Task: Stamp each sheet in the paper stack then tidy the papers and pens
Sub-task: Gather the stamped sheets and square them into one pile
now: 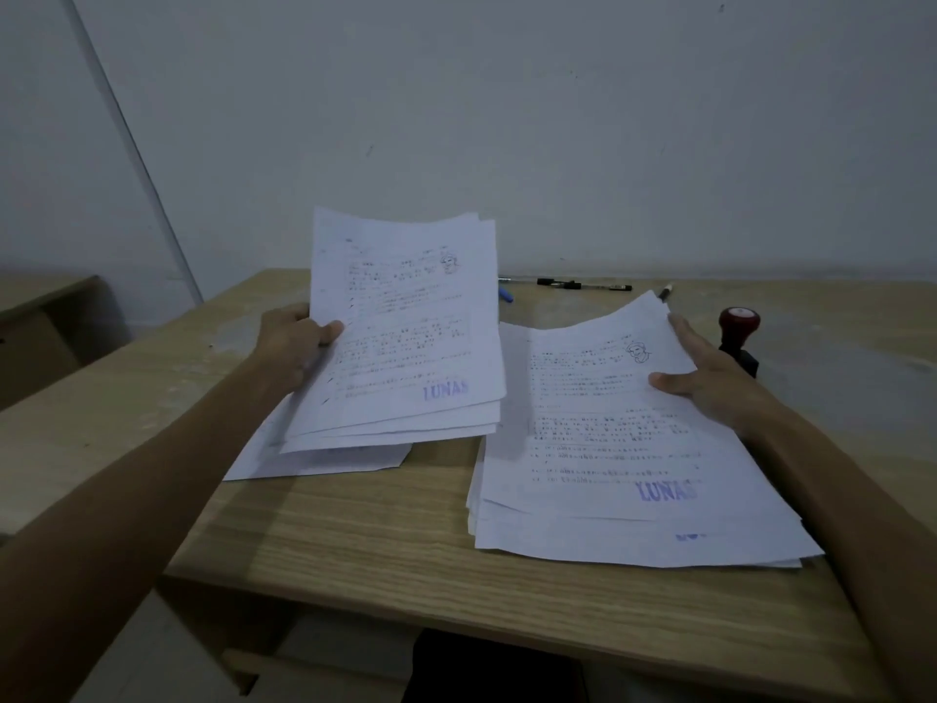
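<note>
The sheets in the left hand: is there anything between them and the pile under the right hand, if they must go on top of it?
Only the right hand itself: it rests on the right pile. The held sheets, gripped by the left hand, face bare desk otherwise. The stamp stands behind.

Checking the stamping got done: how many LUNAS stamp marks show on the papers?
3: one on the top sheet in the left hand, one on the right pile's top sheet, one partly covered below it. Others may be hidden.

Stamped bundle [405, 337] lifted, tilted; stamped stack [623, 449] flat right; pens [583, 285], stamp [737, 337] behind.
</note>
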